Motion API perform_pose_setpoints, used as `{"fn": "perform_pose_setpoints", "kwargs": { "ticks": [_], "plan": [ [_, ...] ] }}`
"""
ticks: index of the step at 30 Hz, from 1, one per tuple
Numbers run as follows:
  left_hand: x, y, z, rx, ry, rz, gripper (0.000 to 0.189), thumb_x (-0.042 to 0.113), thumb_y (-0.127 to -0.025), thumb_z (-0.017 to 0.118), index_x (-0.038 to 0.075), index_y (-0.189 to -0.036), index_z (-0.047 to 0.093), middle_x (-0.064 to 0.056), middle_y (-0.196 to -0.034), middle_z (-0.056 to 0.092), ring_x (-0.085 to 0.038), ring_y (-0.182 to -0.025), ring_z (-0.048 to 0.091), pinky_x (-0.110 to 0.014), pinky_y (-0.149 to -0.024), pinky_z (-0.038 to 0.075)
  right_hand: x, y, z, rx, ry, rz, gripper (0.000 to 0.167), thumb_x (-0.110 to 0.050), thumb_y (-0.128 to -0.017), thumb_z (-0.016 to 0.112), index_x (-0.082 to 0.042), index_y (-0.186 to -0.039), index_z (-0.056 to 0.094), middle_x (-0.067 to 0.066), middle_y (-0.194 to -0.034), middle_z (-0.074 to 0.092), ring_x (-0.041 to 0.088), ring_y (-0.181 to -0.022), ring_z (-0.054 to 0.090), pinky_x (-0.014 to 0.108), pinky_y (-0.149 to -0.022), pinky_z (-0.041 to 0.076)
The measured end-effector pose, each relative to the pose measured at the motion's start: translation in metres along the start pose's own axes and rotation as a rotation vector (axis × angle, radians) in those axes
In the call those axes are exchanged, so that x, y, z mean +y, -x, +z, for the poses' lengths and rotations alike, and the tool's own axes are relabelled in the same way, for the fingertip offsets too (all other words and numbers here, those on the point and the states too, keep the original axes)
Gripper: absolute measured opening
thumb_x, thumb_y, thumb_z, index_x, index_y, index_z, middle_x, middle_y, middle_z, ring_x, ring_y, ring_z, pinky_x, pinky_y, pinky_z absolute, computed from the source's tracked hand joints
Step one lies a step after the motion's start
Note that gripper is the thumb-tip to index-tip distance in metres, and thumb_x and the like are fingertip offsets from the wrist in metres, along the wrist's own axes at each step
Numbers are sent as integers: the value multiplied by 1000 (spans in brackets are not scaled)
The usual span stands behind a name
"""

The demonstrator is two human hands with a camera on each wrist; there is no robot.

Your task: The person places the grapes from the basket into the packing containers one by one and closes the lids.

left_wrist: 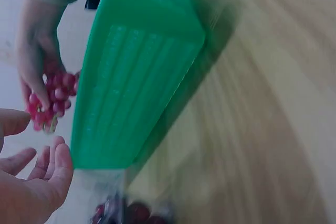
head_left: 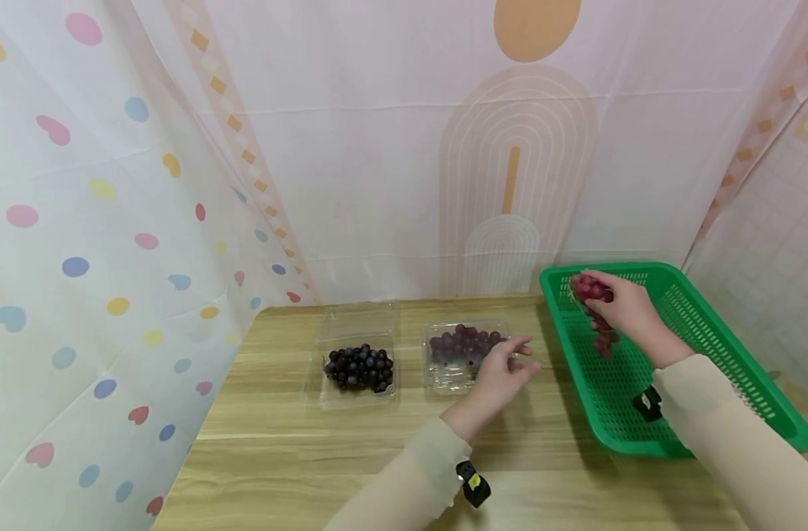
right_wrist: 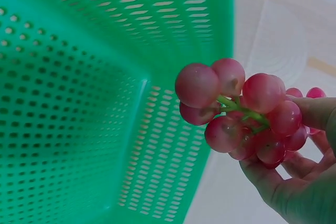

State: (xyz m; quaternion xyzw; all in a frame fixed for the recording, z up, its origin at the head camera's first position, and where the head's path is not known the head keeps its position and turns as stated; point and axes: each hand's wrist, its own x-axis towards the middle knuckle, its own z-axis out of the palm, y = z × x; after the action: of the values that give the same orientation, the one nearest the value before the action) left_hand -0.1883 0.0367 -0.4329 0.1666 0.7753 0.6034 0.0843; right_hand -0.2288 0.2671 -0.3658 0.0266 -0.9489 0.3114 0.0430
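A bunch of red grapes point(head_left: 598, 289) hangs from my right hand point(head_left: 628, 310), over the far left part of a green basket point(head_left: 576, 369). In the right wrist view, the thumb and fingers grip this bunch point(right_wrist: 247, 114) around its berries, with a green stem showing. My left hand point(head_left: 500, 372) is held above the near right corner of a clear plastic box point(head_left: 437, 376) of dark red grapes point(head_left: 460, 343), fingers spread and holding nothing. Further left, black grapes point(head_left: 360, 367) lie in a clear box point(head_left: 318, 394) whose lid point(head_left: 357, 322) is folded back.
The wooden table point(head_left: 298, 464) meets a patterned cloth backdrop point(head_left: 377, 184) at its far edge. Another cloth with coloured dots point(head_left: 79, 332) hangs on the left. The basket's raised rim stands on the right side of the table.
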Motion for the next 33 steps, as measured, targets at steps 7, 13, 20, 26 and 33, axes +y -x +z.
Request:
{"fn": "perform_pose_setpoints", "kwargs": {
  "ticks": [7,13,20,26,33],
  "plan": [
    [-3,6,-47,33,-119,154,42,8,-90,64,1,-130,53,-18,-113,60,-25,-96,64,-20,-79,50,-23,-1,0,41,1,-75,48,-12,-93,58,-10,-140,46,31,-128,51,41,-100,59,52,-78,51],
    [-12,12,-87,14,-174,162,39,13,-93,60,3,-130,53,-19,-116,58,-27,-101,60,-29,-85,51,-43,1,2,10,-78,-78,50,-10,-93,59,-13,-141,45,30,-125,52,21,-68,66,32,-58,53],
    [-23,21,-129,40,-216,87,40,21,-95,58,11,-134,51,-13,-123,57,-23,-109,56,-38,-89,51,-65,0,15,9,-103,-102,51,-10,-92,60,-16,-141,45,26,-130,50,25,-76,67,36,-61,54],
    [-28,28,-163,142,-229,100,36,20,-95,58,12,-130,55,-10,-122,58,-24,-108,57,-39,-87,52,-82,-4,29,-13,-215,-114,49,-9,-92,60,-20,-138,48,20,-121,56,22,-66,64,32,-53,54],
    [-43,40,-204,229,-291,104,37,22,-95,57,11,-130,55,-15,-120,58,-26,-107,57,-43,-88,50,-102,-8,49,-28,-299,-121,48,-9,-92,61,-22,-136,51,18,-117,59,19,-60,64,29,-48,53]
  ]
}}
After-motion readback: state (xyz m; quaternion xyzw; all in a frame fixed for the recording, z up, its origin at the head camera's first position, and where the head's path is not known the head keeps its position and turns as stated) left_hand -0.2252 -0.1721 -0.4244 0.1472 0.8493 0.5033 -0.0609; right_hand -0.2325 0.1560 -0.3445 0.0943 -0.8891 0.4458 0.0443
